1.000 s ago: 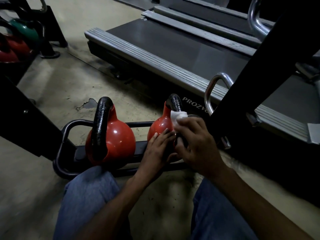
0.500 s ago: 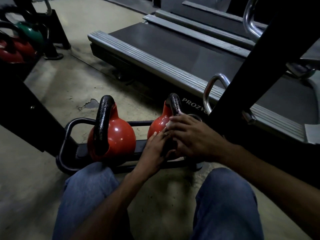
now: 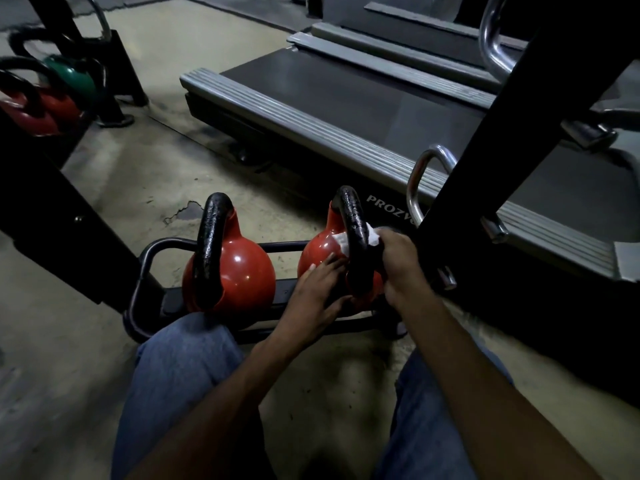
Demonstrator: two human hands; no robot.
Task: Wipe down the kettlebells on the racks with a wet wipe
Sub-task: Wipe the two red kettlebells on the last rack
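Observation:
Two red kettlebells with black handles sit on a low black rack (image 3: pixel 149 268) on the floor. The left kettlebell (image 3: pixel 242 271) stands untouched. My left hand (image 3: pixel 318 289) rests with straight fingers on the body of the right kettlebell (image 3: pixel 318 244). My right hand (image 3: pixel 398 261) grips a white wet wipe (image 3: pixel 372 237) against the right side of that kettlebell's black handle. Part of the wipe shows on the left of the handle too.
A black slanted rack post (image 3: pixel 485 143) rises just right of my right hand. Treadmills (image 3: pixel 346 109) lie behind the rack. More red and green kettlebells (image 3: pixel 69 77) sit on another rack at the far left. My knees in blue jeans are below.
My right hand has moved from over the top of the right kettlebell to the right side of its handle, so the handle and wipe show again. My left hand stayed on the body.

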